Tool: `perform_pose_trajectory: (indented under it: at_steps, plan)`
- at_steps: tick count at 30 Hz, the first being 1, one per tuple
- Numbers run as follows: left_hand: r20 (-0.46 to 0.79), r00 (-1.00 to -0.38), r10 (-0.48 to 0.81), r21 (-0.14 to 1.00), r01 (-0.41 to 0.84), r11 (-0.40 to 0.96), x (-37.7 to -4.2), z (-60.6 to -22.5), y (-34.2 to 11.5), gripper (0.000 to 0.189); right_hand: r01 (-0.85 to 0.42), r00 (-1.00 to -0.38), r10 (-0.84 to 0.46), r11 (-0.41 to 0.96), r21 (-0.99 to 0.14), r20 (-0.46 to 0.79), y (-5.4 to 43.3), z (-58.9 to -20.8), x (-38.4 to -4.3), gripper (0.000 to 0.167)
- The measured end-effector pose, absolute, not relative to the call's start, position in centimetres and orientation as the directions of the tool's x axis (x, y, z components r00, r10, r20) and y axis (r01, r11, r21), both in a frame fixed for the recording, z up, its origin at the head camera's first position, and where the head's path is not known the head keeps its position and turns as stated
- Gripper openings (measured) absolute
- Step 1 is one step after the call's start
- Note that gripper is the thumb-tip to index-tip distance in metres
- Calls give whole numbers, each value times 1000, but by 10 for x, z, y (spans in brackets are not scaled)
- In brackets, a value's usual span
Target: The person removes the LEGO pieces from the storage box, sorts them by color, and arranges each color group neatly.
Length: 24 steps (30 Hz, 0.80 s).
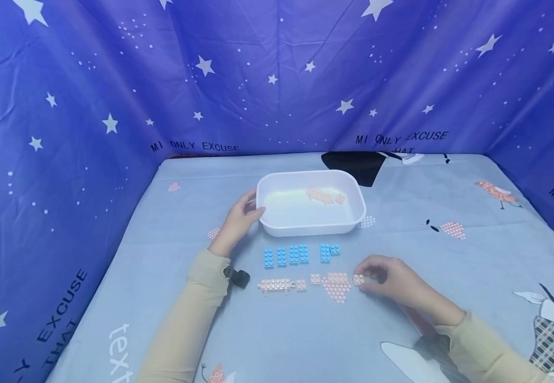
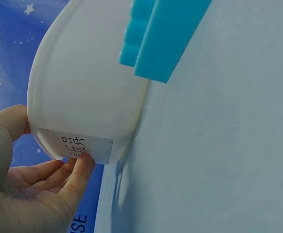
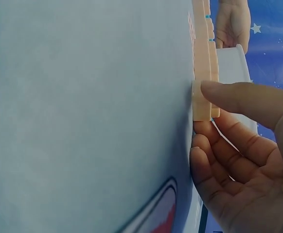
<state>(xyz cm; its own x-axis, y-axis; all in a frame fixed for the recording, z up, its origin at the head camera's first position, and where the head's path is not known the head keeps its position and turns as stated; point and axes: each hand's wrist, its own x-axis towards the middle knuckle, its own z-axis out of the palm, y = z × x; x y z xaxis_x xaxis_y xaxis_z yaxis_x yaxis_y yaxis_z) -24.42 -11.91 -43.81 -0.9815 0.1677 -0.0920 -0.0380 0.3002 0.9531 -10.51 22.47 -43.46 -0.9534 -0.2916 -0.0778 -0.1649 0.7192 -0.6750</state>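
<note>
In the head view my left hand point(image 1: 239, 218) grips the left end of a white plastic tub point(image 1: 307, 231). The left wrist view shows its thumb at the rim and its fingers against the labelled end point(image 2: 100, 148). At the right end of a row of peach toy bricks, my right hand point(image 1: 401, 282) pinches a small peach building brick point(image 1: 358, 279) on the cloth. Along that row lie a wider peach brick point(image 1: 338, 277), two small ones point(image 1: 315, 279) and a long studded piece point(image 1: 275, 285) with side pegs. Several peach pieces point(image 1: 320, 196) lie inside the tub.
Between the tub and the peach row stand several blue bricks point(image 1: 294, 255). A patterned grey-blue cloth point(image 1: 449, 266) covers the table, and a blue star-printed curtain point(image 1: 277, 101) surrounds its back and sides. My left wrist wears a black strap device point(image 1: 236, 276).
</note>
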Motion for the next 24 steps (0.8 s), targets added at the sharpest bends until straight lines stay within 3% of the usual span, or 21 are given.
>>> perform_pose_trajectory:
  at_steps: [8,15,24]
  plan:
    - [-97,-980,171,951,-41,306,-245,-438,-120,63,-133,-950,-291,709,-693,-115,226,-434,-105,26]
    - [-88,-982,164,952,-35,303,-244,-438,-120,63,-171,-944,-320,687,-707,-83,228,-434,-105,37]
    - [-73,-983,167,956,-21,294,-244,-442,-120,62,-195,-937,-342,672,-715,-66,229,-435,-102,39]
